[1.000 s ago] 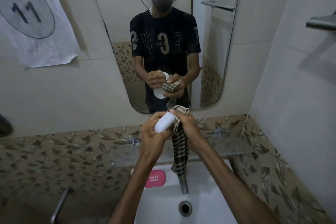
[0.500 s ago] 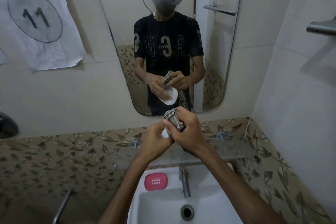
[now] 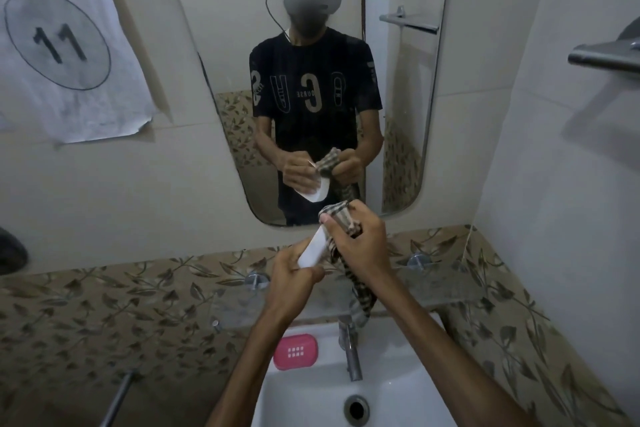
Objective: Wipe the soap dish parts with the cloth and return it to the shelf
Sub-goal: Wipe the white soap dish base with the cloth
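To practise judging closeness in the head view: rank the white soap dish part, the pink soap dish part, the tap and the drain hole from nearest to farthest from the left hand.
1. White soap dish part: held in the left hand.
2. Pink soap dish part: below, on the basin rim.
3. Tap: lower right; close to the pink part's rank.
4. Drain hole: lowest, in the basin.

The left hand (image 3: 294, 277) grips a white soap dish part (image 3: 313, 248). The right hand (image 3: 360, 239) presses a checked cloth (image 3: 341, 218) against it, above the sink (image 3: 311, 395).

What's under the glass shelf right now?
Under the clear glass shelf, a pink perforated soap dish part lies on the white basin beside the metal tap; forearms hide the rest.
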`<state>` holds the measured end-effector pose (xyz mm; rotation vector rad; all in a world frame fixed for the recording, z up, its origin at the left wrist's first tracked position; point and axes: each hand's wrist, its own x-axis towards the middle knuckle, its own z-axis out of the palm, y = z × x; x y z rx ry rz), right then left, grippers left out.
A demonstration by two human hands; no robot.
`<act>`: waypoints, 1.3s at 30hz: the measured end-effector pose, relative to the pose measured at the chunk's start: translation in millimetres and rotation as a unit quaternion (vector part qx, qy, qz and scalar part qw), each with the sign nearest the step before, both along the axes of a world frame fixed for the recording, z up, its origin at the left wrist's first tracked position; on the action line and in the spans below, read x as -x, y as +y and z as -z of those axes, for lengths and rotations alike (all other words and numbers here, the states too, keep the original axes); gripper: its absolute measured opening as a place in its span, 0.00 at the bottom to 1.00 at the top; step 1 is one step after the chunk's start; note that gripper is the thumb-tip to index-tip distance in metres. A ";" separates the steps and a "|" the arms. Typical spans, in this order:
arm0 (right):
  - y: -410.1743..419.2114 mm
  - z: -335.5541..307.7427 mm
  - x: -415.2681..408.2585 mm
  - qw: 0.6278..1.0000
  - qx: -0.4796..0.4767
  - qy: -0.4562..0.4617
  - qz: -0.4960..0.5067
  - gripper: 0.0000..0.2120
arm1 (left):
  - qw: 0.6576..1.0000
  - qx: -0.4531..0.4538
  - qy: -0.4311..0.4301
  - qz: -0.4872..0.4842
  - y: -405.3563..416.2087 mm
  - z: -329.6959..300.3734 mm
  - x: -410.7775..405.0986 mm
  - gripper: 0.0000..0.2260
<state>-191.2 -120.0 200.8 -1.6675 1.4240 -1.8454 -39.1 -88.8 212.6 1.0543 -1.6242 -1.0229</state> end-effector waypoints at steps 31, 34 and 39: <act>-0.8 -16.6 -16.1 0.980 -0.117 0.006 -0.159 0.10 | 0.996 0.016 -0.083 0.021 -15.0 -15.9 -19.4 0.09; 7.2 -14.3 -27.8 0.987 -0.004 0.092 -0.135 0.08 | 0.996 0.061 -0.063 -0.022 -15.9 -13.3 -13.8 0.09; 1.2 -14.0 -18.5 0.998 -0.043 -0.025 -0.036 0.08 | 0.995 0.077 -0.029 -0.056 -13.4 1.8 -5.6 0.15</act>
